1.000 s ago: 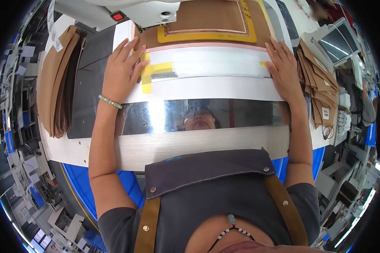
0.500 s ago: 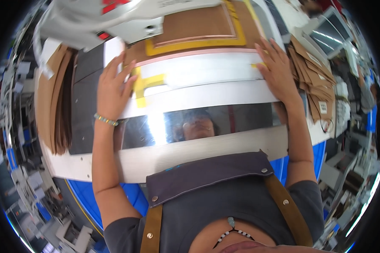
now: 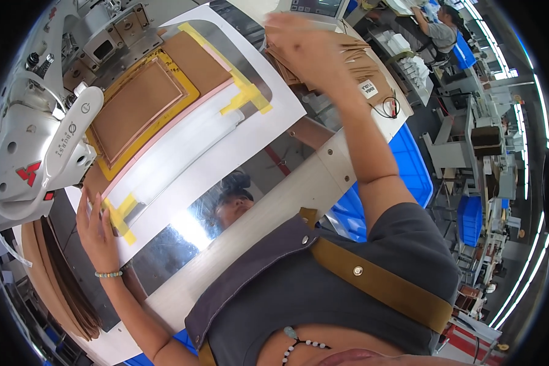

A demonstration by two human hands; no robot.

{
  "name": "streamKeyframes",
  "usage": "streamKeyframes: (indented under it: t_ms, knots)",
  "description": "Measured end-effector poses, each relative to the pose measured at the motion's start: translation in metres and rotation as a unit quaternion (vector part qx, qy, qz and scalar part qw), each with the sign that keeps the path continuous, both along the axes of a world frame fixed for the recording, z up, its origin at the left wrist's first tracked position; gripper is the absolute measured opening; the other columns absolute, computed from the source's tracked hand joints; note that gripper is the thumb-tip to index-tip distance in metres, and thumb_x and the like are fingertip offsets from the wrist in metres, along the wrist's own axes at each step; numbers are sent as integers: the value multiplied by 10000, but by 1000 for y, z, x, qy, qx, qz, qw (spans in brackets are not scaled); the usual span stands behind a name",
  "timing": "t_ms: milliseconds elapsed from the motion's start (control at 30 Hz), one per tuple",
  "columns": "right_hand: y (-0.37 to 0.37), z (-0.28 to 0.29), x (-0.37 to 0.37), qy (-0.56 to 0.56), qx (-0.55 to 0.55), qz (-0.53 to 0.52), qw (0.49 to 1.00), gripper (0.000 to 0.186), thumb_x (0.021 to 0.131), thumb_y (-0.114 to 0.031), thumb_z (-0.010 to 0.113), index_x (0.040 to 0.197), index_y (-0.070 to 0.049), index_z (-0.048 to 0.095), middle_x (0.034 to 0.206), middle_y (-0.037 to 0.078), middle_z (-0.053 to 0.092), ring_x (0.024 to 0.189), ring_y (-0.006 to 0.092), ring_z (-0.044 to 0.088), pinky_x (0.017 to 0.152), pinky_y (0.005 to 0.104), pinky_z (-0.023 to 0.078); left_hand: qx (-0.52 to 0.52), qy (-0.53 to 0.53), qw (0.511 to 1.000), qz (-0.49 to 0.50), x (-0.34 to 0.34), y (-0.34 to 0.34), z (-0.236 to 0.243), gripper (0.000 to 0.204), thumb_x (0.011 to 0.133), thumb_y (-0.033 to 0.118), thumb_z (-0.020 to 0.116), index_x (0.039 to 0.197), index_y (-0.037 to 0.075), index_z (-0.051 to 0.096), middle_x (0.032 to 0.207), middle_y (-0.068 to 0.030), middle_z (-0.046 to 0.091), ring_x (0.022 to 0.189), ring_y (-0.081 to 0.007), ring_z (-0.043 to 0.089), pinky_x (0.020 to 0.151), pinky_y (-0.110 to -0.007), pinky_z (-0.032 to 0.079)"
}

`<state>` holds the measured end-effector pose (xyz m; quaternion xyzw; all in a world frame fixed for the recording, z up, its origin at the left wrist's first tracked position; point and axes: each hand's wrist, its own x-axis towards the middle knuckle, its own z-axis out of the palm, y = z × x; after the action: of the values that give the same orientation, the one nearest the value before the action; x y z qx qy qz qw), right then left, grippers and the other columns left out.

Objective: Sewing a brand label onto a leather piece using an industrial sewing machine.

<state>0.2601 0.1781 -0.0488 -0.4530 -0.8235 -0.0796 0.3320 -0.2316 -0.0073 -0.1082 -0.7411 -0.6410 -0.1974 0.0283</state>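
1. Your left hand [image 3: 97,230] lies at the near-left corner of the brown panel [image 3: 208,63], fingers loosely apart and clamped on nothing. Looks to me like it's there to keep that corner steady.

2. Your right hand [image 3: 305,50] is up off the work, over by the loose brown pieces [image 3: 351,61] and the screen [image 3: 316,7]. It's motion-blurred, so I can't tell if the fingers are apart, together or on something.

3. The panel sits in front of you, its left end by the sewing machine [image 3: 27,146] — probably so the stitching area is within easy reach.

4. On top of the panel lies a yellow frame [image 3: 188,93] with brown showing inside it. My guess is it works as a guide or keeps that bit flat.

5. A pink strip [image 3: 146,146] runs along the panel's near edge, with a white band [image 3: 183,137] beside it. There's yellow tape [image 3: 250,97] at both ends of the band, seemingly to stop things creeping.

6. All that rests on a white sheet [image 3: 274,119], next to a shiny metal plate [image 3: 158,262] on the table [image 3: 311,177] — smooth stuff, likely handy for sliding.

7. More brown sheets [image 3: 55,280] stand left of you, near enough to grab.
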Motion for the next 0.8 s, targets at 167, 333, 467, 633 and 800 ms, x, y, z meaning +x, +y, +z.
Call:
streamKeyframes:
  t_ms: [167,333,467,633,800]
  knots:
    - [65,11,99,-110,-56,-96,988,272,1010,-244,578,1128,-72,752,1160,144,733,1088,363,678,920,428,530,-5,-15,1000,-3,-1,1,-2,375,1004,98,596,1370,69,670,1537,-160,530,1405,-350,512,1156,-458,404]
    - [54,-45,103,-19,-116,-96,988,283,960,-286,578,966,-51,735,999,191,730,983,414,665,856,480,518,4,-16,1000,1,-4,-7,1,394,986,76,601,1376,58,659,1543,-166,521,1417,-356,496,1170,-456,384]
    - [47,-36,94,30,-141,-108,984,231,940,-247,625,927,-43,733,973,180,726,934,393,667,836,473,515,-9,-26,1000,3,-2,-12,5,413,965,49,601,1375,43,652,1541,-176,519,1406,-363,505,1160,-459,393]
    - [62,7,27,52,-73,39,995,149,903,-183,724,934,-38,742,937,109,705,919,301,635,834,401,505,-10,-7,1000,-2,-10,-11,-2,397,950,46,616,1345,30,658,1525,-196,527,1366,-381,534,1127,-465,420]
    - [47,28,-110,55,-267,187,944,162,833,-155,694,897,-31,778,867,142,739,780,293,708,711,379,544,31,-57,998,-4,-4,-4,0,382,939,74,678,1320,54,686,1493,-151,573,1339,-341,564,1121,-427,441]
